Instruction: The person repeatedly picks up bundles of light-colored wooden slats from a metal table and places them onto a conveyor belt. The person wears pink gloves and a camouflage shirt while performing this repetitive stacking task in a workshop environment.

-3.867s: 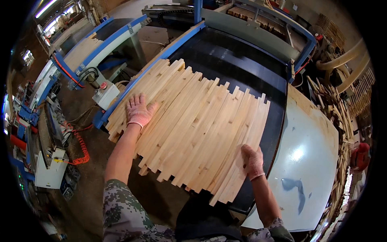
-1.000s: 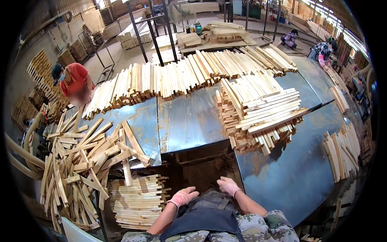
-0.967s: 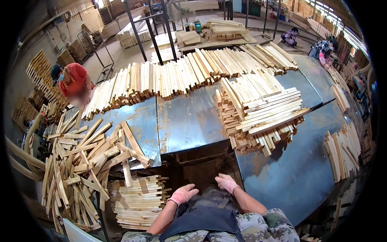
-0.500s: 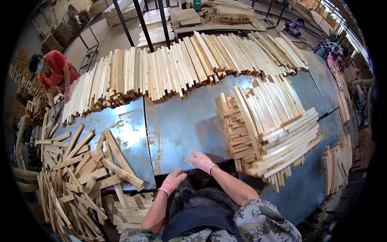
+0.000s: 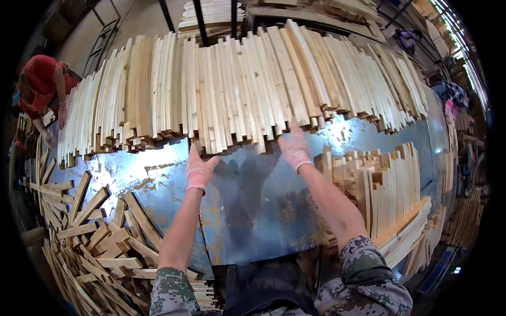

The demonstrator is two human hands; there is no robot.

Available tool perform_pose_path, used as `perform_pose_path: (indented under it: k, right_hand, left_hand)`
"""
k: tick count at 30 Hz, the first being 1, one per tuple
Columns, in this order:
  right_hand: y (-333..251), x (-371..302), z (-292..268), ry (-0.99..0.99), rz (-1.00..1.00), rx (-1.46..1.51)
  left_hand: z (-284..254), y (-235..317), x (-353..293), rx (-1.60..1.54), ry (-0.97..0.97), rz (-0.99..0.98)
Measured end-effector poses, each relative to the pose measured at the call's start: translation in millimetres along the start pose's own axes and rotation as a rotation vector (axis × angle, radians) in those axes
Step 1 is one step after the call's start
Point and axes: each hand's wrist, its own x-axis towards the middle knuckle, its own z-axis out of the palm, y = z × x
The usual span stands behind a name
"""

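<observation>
A long row of pale wooden strips lies side by side across the metal table. Both of my arms reach forward to its near edge. My left hand, in a pinkish knit glove, has thumb and fingers spread, with fingertips up against the strip ends. To its right, my right hand, gloved the same way, is open, its fingers touching or very near the ends of other strips. Neither hand is wrapped round a strip. The bundle between them sticks out a little unevenly.
A loose heap of short wood pieces lies on the left. A stacked block of strips stands at right, beside my right forearm. Beyond the row's left end, a person in red bends over it. Dark upright posts rise behind the row.
Both hands have moved forward from the table's near edge to the ends of the row, spreading farther apart. My view has shifted closer to the row. The person in red bends lower.
</observation>
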Motion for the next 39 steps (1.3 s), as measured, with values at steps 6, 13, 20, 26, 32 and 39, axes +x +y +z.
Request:
perform_pose_path:
  k: [6, 13, 20, 26, 32, 39]
  right_hand:
    - [-18.5, 51.0, 4.2, -0.165, 0.210, -0.276]
    - [-31.1, 81.4, -8.1, -0.388, 0.214, -0.437]
    - [-45.8, 85.3, -21.4, -0.461, 0.172, -0.457]
    - [-61.4, 58.1, -37.5, -0.466, 0.243, -0.338]
    - [-48.3, 58.1, -31.0, -0.390, 0.233, -0.257]
    - [-52.5, 63.2, -16.2, -0.319, 0.283, -0.349]
  left_hand:
    - [8.8, 28.2, 39.0, 0.308, -0.031, -0.190]
    - [1.7, 39.6, 49.0, 0.531, -0.179, -0.190]
    - [11.9, 59.4, 40.5, 0.533, -0.130, -0.259]
    - [24.9, 66.5, 40.3, 0.569, -0.053, -0.304]
    - [28.5, 63.6, 43.8, 0.570, -0.031, -0.299]
    - [36.1, 59.8, 43.7, 0.596, 0.013, -0.309]
